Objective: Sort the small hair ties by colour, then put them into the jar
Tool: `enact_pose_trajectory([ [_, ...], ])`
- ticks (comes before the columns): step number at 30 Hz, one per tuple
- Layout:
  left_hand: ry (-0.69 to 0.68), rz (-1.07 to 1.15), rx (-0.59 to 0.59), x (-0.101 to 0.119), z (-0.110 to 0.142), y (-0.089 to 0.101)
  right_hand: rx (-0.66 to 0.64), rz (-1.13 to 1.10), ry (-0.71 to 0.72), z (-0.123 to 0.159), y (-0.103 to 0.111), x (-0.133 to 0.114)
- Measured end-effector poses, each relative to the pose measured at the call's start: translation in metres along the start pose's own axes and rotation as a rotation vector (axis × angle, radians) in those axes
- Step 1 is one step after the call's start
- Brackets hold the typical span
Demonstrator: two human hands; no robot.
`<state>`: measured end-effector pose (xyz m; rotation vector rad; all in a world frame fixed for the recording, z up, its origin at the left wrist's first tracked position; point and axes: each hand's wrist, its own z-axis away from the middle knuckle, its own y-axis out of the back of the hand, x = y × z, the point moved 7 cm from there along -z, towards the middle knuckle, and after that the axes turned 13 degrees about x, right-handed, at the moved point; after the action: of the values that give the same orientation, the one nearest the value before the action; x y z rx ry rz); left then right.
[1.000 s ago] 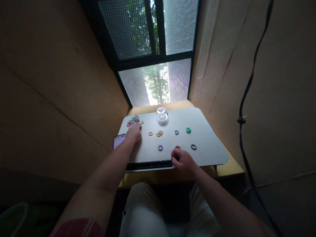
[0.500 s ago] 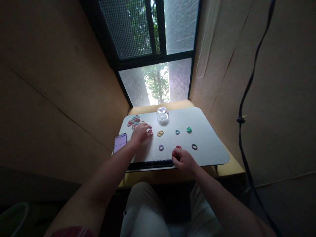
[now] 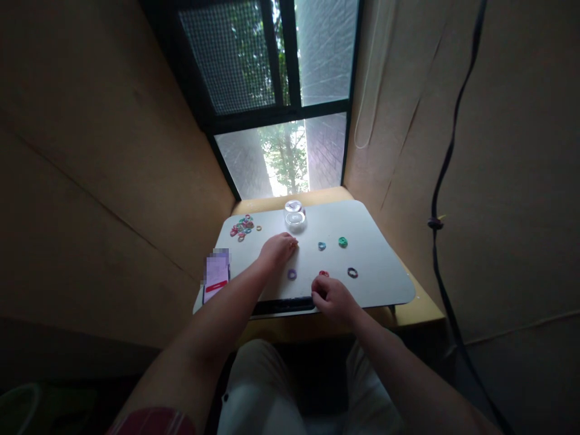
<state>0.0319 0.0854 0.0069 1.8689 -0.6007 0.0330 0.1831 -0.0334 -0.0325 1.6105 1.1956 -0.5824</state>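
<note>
My left hand (image 3: pixel 277 246) reaches over the white board, its fingers drawn together at the yellow hair ties (image 3: pixel 295 243), which it mostly covers. What lies between those fingertips is too small to make out. My right hand (image 3: pixel 334 298) rests curled at the board's near edge, with nothing visible in it. Just beyond its knuckles lie red hair ties (image 3: pixel 323 273), partly hidden. Purple hair ties (image 3: pixel 292 275) sit between the two hands. Further right are blue hair ties (image 3: pixel 321 246), green hair ties (image 3: pixel 343 241) and dark hair ties (image 3: pixel 352 272).
A mixed pile of coloured hair ties (image 3: pixel 242 227) lies at the board's far left, with a single yellowish one (image 3: pixel 259 228) beside it. A clear round container (image 3: pixel 295 217) stands at the back. The phone (image 3: pixel 216 275) lies at the left edge of the white board (image 3: pixel 380 260).
My left hand has moved right, from beside the mixed pile to the yellow hair ties, and now covers most of them. My right hand stays in place. The view has shifted slightly.
</note>
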Motion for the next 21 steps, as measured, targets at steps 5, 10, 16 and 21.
enact_pose_trajectory([
  [5,-0.016,0.037,0.052,0.006,-0.002,0.003,0.001,-0.003,0.003,0.000,0.002,-0.002],
  [10,0.005,-0.013,0.060,0.000,-0.001,0.016,0.004,-0.001,0.002,0.001,0.002,-0.003],
  [16,0.073,-0.108,0.026,-0.033,0.012,0.028,0.001,0.006,0.000,0.001,0.001,-0.001],
  [21,0.046,-0.161,-0.010,-0.049,0.023,0.026,0.004,0.021,0.007,0.001,0.001,-0.003],
])
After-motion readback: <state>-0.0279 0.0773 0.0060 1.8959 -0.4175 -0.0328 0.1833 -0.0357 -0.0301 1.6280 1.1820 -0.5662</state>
